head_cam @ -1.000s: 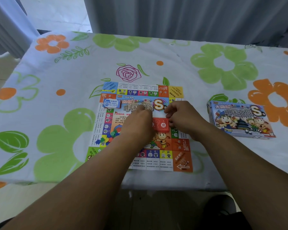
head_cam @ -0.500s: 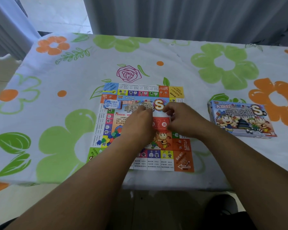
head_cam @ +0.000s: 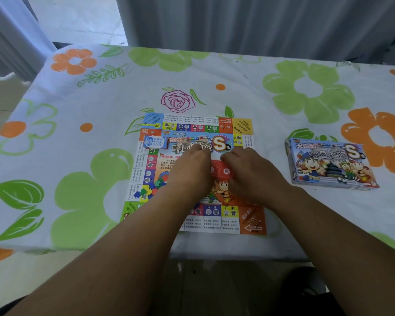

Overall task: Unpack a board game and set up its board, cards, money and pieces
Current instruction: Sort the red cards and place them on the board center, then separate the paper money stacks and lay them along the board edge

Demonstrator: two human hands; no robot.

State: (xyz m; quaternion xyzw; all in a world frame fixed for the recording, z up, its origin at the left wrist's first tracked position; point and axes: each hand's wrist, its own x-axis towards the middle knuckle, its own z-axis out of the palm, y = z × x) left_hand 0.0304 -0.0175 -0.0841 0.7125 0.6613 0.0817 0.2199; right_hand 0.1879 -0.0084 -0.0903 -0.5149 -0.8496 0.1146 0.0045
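The colourful game board (head_cam: 242, 127) lies flat on the table in front of me. A red card stack (head_cam: 219, 170) with a question mark sits on the board's middle. My left hand (head_cam: 189, 171) holds its left edge with curled fingers. My right hand (head_cam: 249, 173) grips its right and upper edge. A blue stack of play money (head_cam: 156, 142) rests on the board's upper left. Several small coloured pieces (head_cam: 149, 191) lie in a heap on the board's left side, partly hidden by my left wrist.
The game box (head_cam: 328, 164) lies shut on the flowered tablecloth (head_cam: 78, 156) to the right of the board. The table's near edge runs just below the board. Grey curtains hang behind the far edge.
Both hands stay at the red card stack. My right hand's fingers have slid a little left along its upper edge.
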